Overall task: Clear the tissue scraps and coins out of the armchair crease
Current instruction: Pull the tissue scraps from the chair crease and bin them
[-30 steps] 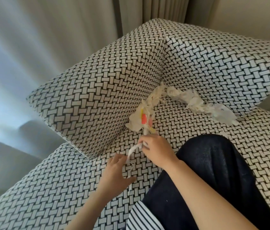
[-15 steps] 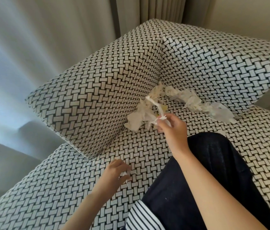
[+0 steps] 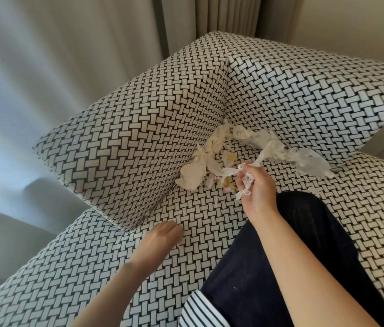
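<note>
White tissue scraps (image 3: pixel 192 178) lie bunched in the armchair crease (image 3: pixel 162 204) where the left armrest meets the seat, and more scraps (image 3: pixel 245 135) trail along the backrest crease. My right hand (image 3: pixel 256 187) hovers just above the seat beside the pile and grips a twisted tissue strip (image 3: pixel 263 155) plus a wad in its curled fingers. Small yellow and pink bits (image 3: pixel 226 185) lie under the pile. My left hand (image 3: pixel 162 234) rests knuckles-up on the seat with its fingers curled, a sliver of tissue peeking from beneath it. No coins show.
A crinkled translucent piece (image 3: pixel 309 161) lies at the right end of the back crease. My dark-trousered leg (image 3: pixel 280 256) rests on the woven-pattern seat (image 3: pixel 92 279). The armrest (image 3: pixel 127 138) rises on the left, the backrest (image 3: pixel 304 90) behind, curtains (image 3: pixel 44 67) beyond.
My right hand has drawn back toward me from the pile with more tissue in its grip. My left hand stays low on the seat, its fingers curled further under.
</note>
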The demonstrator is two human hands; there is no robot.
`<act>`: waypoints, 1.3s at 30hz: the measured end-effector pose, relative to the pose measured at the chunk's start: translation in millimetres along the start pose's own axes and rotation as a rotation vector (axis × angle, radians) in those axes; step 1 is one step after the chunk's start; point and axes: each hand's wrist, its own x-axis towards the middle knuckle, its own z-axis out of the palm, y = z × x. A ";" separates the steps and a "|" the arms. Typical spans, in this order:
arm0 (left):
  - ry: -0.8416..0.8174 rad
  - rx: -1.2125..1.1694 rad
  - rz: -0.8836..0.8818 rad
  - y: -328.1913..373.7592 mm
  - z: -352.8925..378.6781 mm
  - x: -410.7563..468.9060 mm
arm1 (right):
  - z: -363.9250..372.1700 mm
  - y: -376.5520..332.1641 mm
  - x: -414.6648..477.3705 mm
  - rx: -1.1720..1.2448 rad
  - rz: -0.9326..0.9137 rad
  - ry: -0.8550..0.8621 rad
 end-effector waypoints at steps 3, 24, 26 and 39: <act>0.014 -0.043 -0.020 -5.8 0.5 10.0 | -0.5 -0.9 0.6 0.040 0.008 0.007; 0.167 -0.263 -0.366 4.8 -65.9 138.7 | -1.1 -4.9 1.5 -0.030 0.052 -0.006; 0.184 -0.243 -0.333 8.0 -77.7 141.9 | -1.9 -11.8 2.0 -0.090 0.009 -0.008; 0.076 -0.253 0.086 123.0 -138.1 202.7 | -52.2 -124.6 -3.7 -0.835 -0.359 -0.047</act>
